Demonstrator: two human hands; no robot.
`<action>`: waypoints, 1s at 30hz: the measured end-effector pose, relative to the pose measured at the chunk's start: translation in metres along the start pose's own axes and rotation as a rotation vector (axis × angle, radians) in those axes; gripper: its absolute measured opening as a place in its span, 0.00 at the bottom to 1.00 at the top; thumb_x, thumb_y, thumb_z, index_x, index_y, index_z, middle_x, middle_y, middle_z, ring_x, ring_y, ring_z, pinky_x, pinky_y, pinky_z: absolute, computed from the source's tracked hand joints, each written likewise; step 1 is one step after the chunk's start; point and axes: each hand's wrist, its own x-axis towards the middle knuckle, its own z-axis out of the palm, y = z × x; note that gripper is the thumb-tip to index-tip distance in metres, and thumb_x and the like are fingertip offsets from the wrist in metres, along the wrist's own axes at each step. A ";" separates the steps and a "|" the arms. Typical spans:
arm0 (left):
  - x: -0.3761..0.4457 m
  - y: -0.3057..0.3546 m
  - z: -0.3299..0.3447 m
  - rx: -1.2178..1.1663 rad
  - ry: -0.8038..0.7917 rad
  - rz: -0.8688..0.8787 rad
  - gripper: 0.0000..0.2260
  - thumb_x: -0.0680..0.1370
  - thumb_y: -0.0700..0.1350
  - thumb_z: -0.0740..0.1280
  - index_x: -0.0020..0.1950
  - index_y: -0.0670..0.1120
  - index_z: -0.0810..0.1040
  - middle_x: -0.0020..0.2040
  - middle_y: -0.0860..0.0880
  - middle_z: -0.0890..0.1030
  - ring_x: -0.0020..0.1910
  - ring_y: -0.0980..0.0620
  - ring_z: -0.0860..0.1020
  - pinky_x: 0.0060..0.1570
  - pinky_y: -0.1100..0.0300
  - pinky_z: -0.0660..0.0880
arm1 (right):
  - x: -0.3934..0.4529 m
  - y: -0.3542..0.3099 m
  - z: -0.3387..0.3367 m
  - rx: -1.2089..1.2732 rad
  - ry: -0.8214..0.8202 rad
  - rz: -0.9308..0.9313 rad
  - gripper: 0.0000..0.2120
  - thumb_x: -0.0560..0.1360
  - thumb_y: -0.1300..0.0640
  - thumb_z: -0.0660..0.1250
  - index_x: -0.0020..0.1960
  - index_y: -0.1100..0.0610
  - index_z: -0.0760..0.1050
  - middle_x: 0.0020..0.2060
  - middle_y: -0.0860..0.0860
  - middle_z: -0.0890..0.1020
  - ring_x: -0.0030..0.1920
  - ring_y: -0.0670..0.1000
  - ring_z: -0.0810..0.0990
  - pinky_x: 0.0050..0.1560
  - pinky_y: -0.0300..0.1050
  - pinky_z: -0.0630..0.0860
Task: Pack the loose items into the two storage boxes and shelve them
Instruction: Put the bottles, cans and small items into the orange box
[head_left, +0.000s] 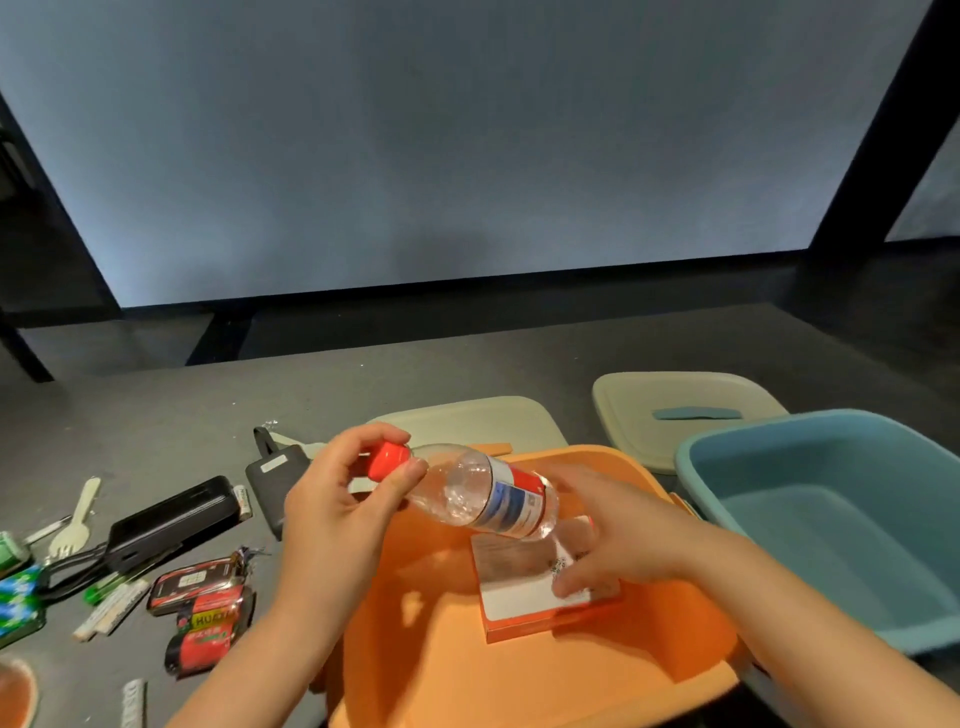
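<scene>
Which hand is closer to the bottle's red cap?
The left hand. Its fingers pinch the red cap of the bottle directly. The right hand is at the bottle's far end, near its base, over the orange box.

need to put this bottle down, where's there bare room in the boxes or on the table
The blue box shows a bare floor. The orange box is bare in front of and left of the white-topped carton. The grey table is bare behind the black power banks. It is crowded at the left, among the snack packs and white fork.
</scene>
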 end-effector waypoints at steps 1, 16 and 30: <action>-0.001 0.001 0.010 -0.037 -0.016 -0.031 0.09 0.69 0.49 0.72 0.48 0.57 0.79 0.47 0.58 0.79 0.45 0.57 0.79 0.38 0.58 0.81 | -0.003 -0.006 -0.004 0.039 0.071 -0.019 0.49 0.57 0.36 0.77 0.70 0.31 0.53 0.65 0.30 0.64 0.62 0.33 0.64 0.61 0.35 0.65; -0.005 -0.019 0.011 0.468 -0.204 0.033 0.20 0.72 0.52 0.71 0.63 0.57 0.72 0.59 0.63 0.74 0.53 0.60 0.73 0.55 0.68 0.66 | 0.008 -0.010 0.013 -0.146 0.286 -0.086 0.25 0.59 0.35 0.71 0.51 0.45 0.71 0.45 0.38 0.76 0.43 0.42 0.73 0.40 0.39 0.69; -0.026 -0.041 -0.008 0.553 -0.182 -0.162 0.14 0.78 0.47 0.63 0.64 0.56 0.71 0.69 0.58 0.69 0.68 0.56 0.66 0.64 0.57 0.65 | 0.018 0.000 0.024 -0.439 0.128 -0.057 0.34 0.61 0.42 0.77 0.64 0.43 0.70 0.58 0.41 0.73 0.58 0.46 0.69 0.52 0.43 0.71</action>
